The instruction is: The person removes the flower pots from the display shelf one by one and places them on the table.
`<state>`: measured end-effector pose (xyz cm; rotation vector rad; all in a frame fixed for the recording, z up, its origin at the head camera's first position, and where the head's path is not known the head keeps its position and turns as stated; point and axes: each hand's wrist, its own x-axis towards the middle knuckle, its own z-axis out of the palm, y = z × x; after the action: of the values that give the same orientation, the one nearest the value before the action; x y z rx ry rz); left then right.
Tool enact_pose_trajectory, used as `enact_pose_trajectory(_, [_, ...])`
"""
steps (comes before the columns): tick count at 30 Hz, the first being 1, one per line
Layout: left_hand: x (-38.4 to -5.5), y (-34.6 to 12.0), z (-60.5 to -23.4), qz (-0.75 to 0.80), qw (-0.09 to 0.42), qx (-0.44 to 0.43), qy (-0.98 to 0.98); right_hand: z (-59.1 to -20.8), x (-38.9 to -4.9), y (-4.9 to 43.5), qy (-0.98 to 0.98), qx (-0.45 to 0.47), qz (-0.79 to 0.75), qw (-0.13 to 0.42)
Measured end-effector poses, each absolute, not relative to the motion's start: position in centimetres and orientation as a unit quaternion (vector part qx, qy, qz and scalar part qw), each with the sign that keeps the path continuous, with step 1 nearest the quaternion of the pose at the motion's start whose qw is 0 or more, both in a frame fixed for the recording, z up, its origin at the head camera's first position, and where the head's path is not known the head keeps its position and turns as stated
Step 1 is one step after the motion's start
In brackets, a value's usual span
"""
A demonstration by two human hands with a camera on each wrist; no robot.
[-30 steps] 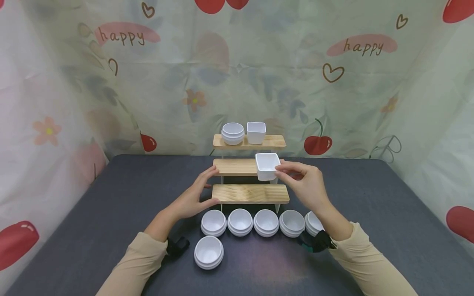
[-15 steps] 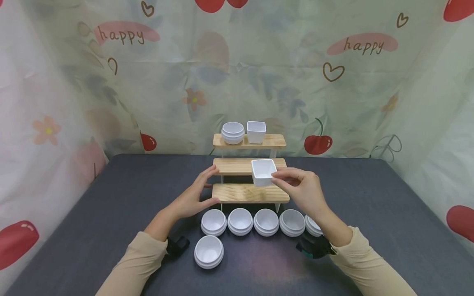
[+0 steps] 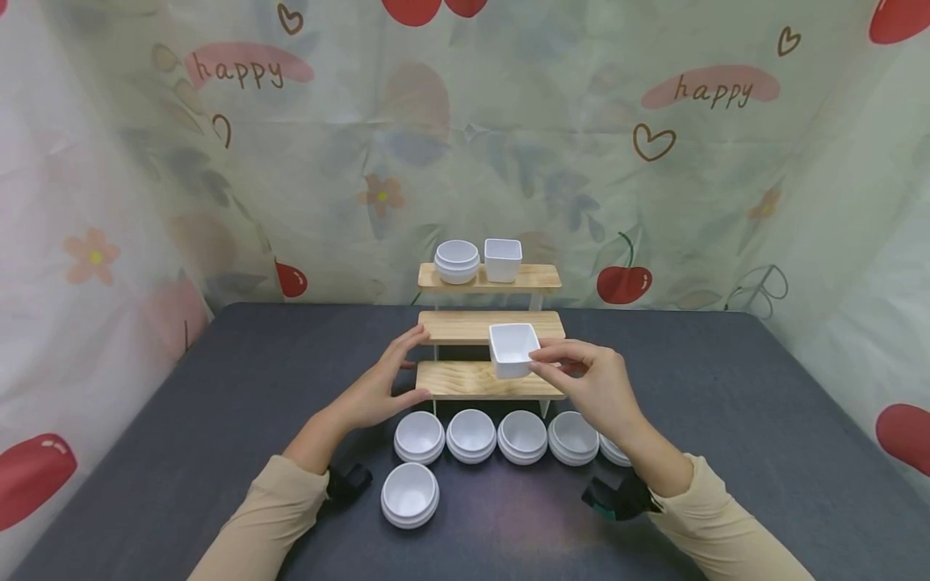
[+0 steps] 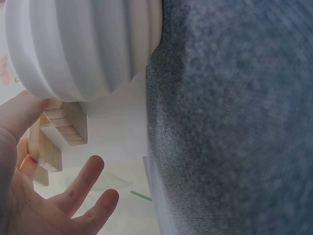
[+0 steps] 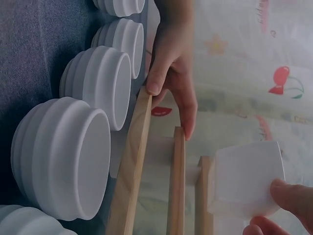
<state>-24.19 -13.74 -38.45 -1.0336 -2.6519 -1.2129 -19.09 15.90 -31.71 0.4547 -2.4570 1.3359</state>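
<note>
In the head view, my right hand (image 3: 601, 386) pinches a white square bowl (image 3: 513, 349) by its right side, holding it in front of the lower and middle boards of a three-tier wooden stand (image 3: 450, 381). The right wrist view shows my thumb on the side of the square bowl (image 5: 244, 176). My left hand (image 3: 374, 393) touches the stand's left end, thumb at the lowest board and a finger at the middle one, other fingers extended. On the top board stand a round white bowl (image 3: 457, 263) and another square white bowl (image 3: 503, 261), side by side.
A row of several round white bowls (image 3: 471, 436) stands on the dark tabletop (image 3: 218, 420) in front of the stand. One more round white bowl (image 3: 410, 495) sits nearer, at the left. A patterned curtain (image 3: 472, 161) hangs behind the table.
My right hand has brought the square bowl down and slightly left, from before the middle board to overlapping the lowest one. The left hand has stayed put.
</note>
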Motion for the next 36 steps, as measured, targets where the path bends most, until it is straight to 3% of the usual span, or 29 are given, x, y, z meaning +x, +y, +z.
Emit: enact_pose_trajectory(36, [-24.2,-13.7,-38.4,-0.391,0.026,-0.332,-0.858,-32.7,-17.5,15.2,-0.852,0.191,0.470,0.131])
